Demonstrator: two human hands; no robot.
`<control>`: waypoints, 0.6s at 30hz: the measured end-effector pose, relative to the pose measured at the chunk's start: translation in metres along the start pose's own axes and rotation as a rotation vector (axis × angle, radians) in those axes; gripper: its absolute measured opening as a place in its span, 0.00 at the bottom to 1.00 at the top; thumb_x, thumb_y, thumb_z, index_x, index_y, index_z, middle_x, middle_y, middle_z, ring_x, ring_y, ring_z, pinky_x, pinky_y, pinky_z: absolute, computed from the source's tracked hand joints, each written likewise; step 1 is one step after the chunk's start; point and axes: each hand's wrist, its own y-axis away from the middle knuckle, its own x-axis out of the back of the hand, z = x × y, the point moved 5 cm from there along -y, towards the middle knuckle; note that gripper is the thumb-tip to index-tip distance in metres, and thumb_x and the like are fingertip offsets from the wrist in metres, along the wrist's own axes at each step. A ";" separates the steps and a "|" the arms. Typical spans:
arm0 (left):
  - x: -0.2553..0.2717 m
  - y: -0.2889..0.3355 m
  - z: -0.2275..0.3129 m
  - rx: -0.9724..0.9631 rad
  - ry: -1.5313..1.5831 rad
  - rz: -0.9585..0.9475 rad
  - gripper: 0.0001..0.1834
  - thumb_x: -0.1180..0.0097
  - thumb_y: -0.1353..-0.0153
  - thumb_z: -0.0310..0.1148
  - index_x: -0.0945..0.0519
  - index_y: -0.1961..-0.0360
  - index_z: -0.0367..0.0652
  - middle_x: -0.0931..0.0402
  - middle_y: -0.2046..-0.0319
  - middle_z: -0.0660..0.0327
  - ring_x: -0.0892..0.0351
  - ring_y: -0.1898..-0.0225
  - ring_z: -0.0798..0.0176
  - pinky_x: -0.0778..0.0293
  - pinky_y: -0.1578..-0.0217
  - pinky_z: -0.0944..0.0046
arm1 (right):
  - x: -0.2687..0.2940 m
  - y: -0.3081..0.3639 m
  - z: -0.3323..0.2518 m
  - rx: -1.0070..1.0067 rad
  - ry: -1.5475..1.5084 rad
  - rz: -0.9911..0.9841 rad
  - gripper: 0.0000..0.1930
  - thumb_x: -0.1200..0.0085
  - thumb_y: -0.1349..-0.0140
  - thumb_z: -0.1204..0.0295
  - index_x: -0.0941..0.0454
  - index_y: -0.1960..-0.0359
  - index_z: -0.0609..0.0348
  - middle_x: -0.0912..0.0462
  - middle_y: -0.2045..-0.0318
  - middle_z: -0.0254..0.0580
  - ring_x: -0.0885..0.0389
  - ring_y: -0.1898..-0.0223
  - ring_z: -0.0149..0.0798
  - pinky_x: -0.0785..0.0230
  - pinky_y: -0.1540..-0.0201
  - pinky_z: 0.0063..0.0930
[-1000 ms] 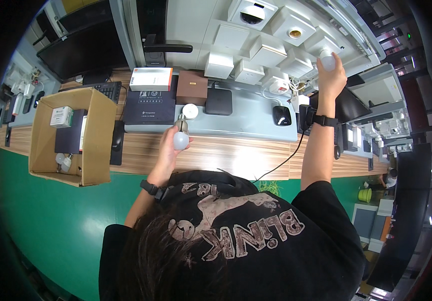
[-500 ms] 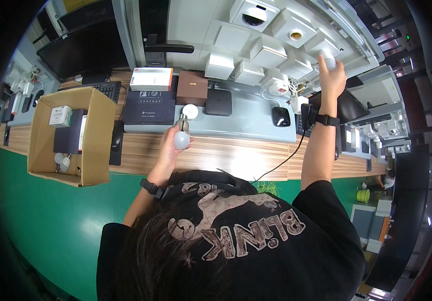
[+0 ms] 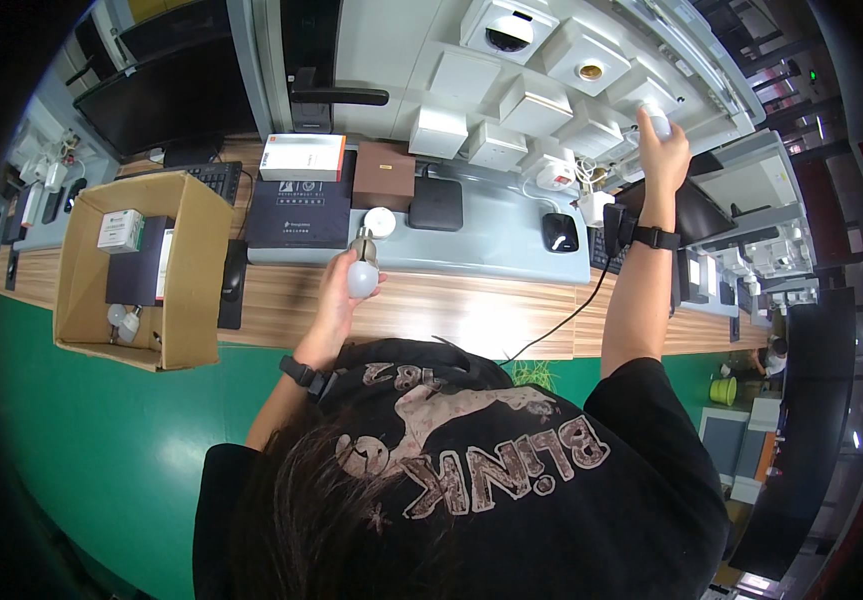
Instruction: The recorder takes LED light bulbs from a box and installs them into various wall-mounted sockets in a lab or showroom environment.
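Above the wooden desk edge, my left hand is closed round a light bulb, its white globe toward me and its metal base pointing away. My right arm reaches up to the far right, where my right hand grips a second, white bulb at a square white box socket on the upright panel. How far its base sits in the socket is hidden. Left of it, another white box holds an open brass-coloured lamp socket.
A cardboard box at left holds bulbs and small cartons. On the desk stand a dark flat box, an orange-white carton, a brown box, a white round device and a black puck. A black cable hangs near my right arm.
Almost nothing differs. My right hand has shifted and turned very slightly at the bulb; my left hand keeps its bulb in the same place.
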 end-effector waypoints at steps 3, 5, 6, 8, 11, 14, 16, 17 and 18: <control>0.002 0.000 0.000 -0.002 -0.001 0.004 0.20 0.53 0.37 0.47 0.31 0.52 0.43 0.24 0.63 0.58 0.18 0.62 0.57 0.25 0.66 0.62 | 0.001 0.005 -0.005 -0.056 0.013 -0.034 0.36 0.40 0.53 0.44 0.24 0.53 0.65 0.18 0.62 0.58 0.18 0.58 0.52 0.29 0.54 0.37; 0.002 0.001 0.000 0.000 0.003 0.010 0.20 0.53 0.37 0.47 0.31 0.53 0.43 0.24 0.63 0.58 0.18 0.62 0.57 0.25 0.66 0.62 | 0.002 0.010 -0.009 0.004 0.079 0.032 0.35 0.39 0.53 0.45 0.25 0.52 0.62 0.18 0.62 0.58 0.19 0.59 0.53 0.28 0.56 0.39; 0.002 0.002 0.001 0.005 -0.006 0.008 0.21 0.54 0.37 0.47 0.29 0.52 0.42 0.23 0.61 0.58 0.19 0.62 0.58 0.26 0.65 0.63 | 0.004 0.012 -0.012 0.063 0.146 0.099 0.34 0.39 0.53 0.45 0.26 0.51 0.58 0.18 0.62 0.57 0.19 0.59 0.54 0.27 0.57 0.40; 0.002 0.002 0.002 0.008 -0.016 0.008 0.22 0.54 0.36 0.48 0.28 0.52 0.41 0.22 0.60 0.58 0.20 0.61 0.60 0.27 0.64 0.64 | 0.003 0.017 -0.015 0.148 0.157 0.151 0.33 0.38 0.54 0.46 0.27 0.51 0.56 0.19 0.62 0.56 0.19 0.60 0.53 0.27 0.58 0.40; 0.004 0.002 0.001 0.003 -0.007 0.019 0.22 0.54 0.36 0.48 0.28 0.52 0.40 0.22 0.60 0.58 0.19 0.61 0.59 0.26 0.65 0.64 | 0.004 0.015 -0.020 0.185 0.191 0.157 0.30 0.37 0.55 0.49 0.26 0.53 0.54 0.18 0.62 0.54 0.19 0.61 0.53 0.27 0.59 0.41; 0.007 0.002 0.002 0.003 0.003 0.025 0.22 0.53 0.37 0.48 0.28 0.52 0.40 0.22 0.60 0.58 0.19 0.61 0.59 0.26 0.65 0.64 | 0.005 0.014 -0.023 0.127 0.231 0.104 0.28 0.37 0.55 0.51 0.25 0.56 0.54 0.17 0.65 0.53 0.18 0.63 0.53 0.26 0.61 0.41; 0.008 0.002 0.002 0.002 0.000 0.035 0.22 0.53 0.37 0.48 0.28 0.52 0.40 0.22 0.60 0.58 0.19 0.61 0.59 0.26 0.66 0.64 | 0.005 0.013 -0.023 0.118 0.251 0.100 0.28 0.37 0.55 0.51 0.24 0.56 0.55 0.17 0.67 0.53 0.18 0.64 0.53 0.26 0.61 0.41; 0.009 0.002 0.002 0.002 0.001 0.034 0.22 0.53 0.37 0.48 0.28 0.52 0.40 0.22 0.60 0.58 0.19 0.61 0.59 0.26 0.66 0.64 | 0.005 0.012 -0.022 0.126 0.262 0.107 0.27 0.37 0.56 0.51 0.23 0.57 0.55 0.17 0.68 0.53 0.18 0.64 0.53 0.26 0.61 0.42; 0.009 0.002 0.002 -0.002 0.004 0.030 0.22 0.53 0.37 0.48 0.28 0.52 0.40 0.22 0.59 0.58 0.19 0.61 0.59 0.26 0.65 0.64 | 0.005 0.011 -0.022 0.133 0.274 0.115 0.27 0.37 0.56 0.51 0.22 0.58 0.56 0.17 0.70 0.54 0.17 0.64 0.54 0.25 0.61 0.42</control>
